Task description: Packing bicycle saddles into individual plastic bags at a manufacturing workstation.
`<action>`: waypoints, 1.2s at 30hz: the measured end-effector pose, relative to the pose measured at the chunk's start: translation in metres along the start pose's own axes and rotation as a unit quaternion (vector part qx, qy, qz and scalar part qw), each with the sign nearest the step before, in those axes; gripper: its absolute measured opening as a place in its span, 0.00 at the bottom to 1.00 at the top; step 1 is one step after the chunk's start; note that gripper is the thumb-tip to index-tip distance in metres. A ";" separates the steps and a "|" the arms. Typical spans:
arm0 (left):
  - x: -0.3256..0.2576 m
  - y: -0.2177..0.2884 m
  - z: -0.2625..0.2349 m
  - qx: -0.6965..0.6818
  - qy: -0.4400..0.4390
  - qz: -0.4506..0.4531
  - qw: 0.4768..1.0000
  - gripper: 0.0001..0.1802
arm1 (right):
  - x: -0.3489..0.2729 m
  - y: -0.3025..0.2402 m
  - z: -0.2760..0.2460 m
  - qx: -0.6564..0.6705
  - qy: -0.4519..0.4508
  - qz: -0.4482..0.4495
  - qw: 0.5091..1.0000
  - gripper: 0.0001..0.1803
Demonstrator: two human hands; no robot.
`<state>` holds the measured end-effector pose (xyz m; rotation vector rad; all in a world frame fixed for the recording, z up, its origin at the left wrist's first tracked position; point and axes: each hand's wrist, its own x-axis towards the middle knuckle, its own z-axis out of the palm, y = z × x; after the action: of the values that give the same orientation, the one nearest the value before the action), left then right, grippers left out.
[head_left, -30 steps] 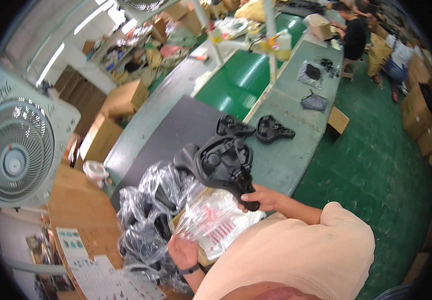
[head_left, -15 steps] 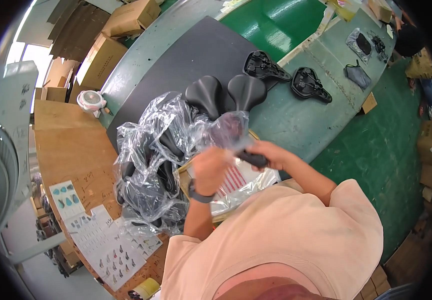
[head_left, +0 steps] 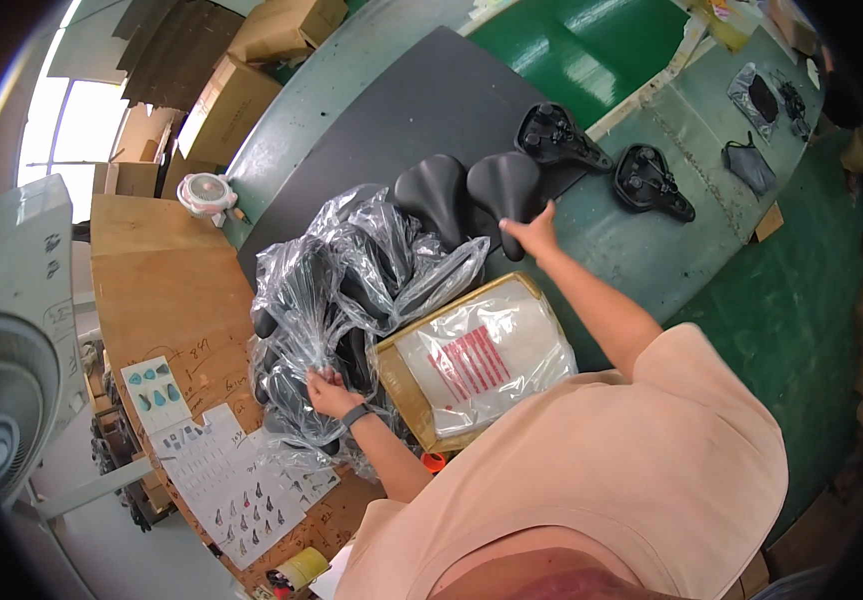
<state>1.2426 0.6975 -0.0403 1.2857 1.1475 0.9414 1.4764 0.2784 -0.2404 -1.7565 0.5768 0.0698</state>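
Note:
Two black bicycle saddles lie top side up on the dark grey mat: a left saddle and a right saddle. At the nose of the right one is my right hand, its thumb over the nose and a finger spread away from it. My left hand is closed on a clear plastic bag at the near side of a heap of bagged saddles. Two more saddles, a nearer-the-mat one and a farther-right one, lie with their undersides up.
An open carton before me holds flat clear bags with red stripes. Printed sheets lie on the wooden board at left, near a small white fan. A dark pouch sits far right.
My hands have moved apart. The saddle and bag they held between them have gone to the heap at left. My right hand has moved up to the right saddle's nose.

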 end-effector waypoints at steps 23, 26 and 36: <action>-0.328 -0.244 0.042 0.454 -0.540 0.306 0.639 0.22 | -0.284 0.141 -0.405 0.570 -0.305 0.470 0.602 0.39; -0.337 -0.239 0.045 0.428 -0.549 0.297 0.653 0.19 | -0.338 0.161 -0.427 0.668 -0.251 0.376 0.591 0.37; -0.337 -0.227 0.000 0.426 -0.517 0.270 0.692 0.15 | -0.337 0.202 -0.380 0.410 -0.238 0.436 0.765 0.15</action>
<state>1.1523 0.3496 -0.2304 2.5273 0.1907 -0.1662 1.0012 0.0104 -0.2012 -0.4642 0.8311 0.7744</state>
